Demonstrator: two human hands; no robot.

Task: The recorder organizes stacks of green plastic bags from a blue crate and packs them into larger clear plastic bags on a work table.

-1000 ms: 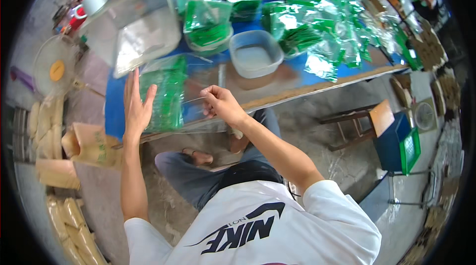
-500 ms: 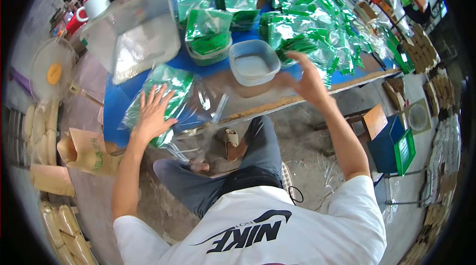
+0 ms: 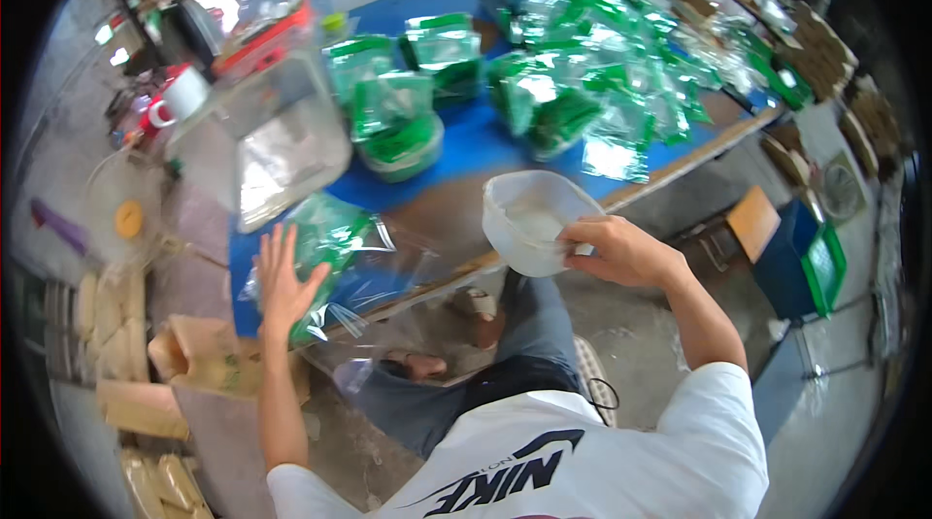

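My left hand [image 3: 282, 284] lies with fingers spread on a stack of green-and-clear plastic bags [image 3: 335, 228] at the left of the blue table [image 3: 468, 142]. Loose clear film hangs from the stack over the front edge. Between thumb and fingers, my right hand [image 3: 621, 249] pinches the rim of a translucent plastic tub [image 3: 513, 228]. The tub is tilted and held at the table's front edge, partly over my leg. No contents can be made out in it.
Behind stand a filled tub [image 3: 406, 162] and several bundles of green packets [image 3: 442, 48]. A large heap of packets [image 3: 621, 63] covers the right side. A clear bin [image 3: 291, 135] stands back left. A fan [image 3: 126, 213] and paper bag [image 3: 199, 354] are left; a blue-green crate [image 3: 820, 271] is right.
My right hand has closed on the tub's rim and brought it off the table toward me. My left hand stays spread on the bags. The whole view has shifted slightly.
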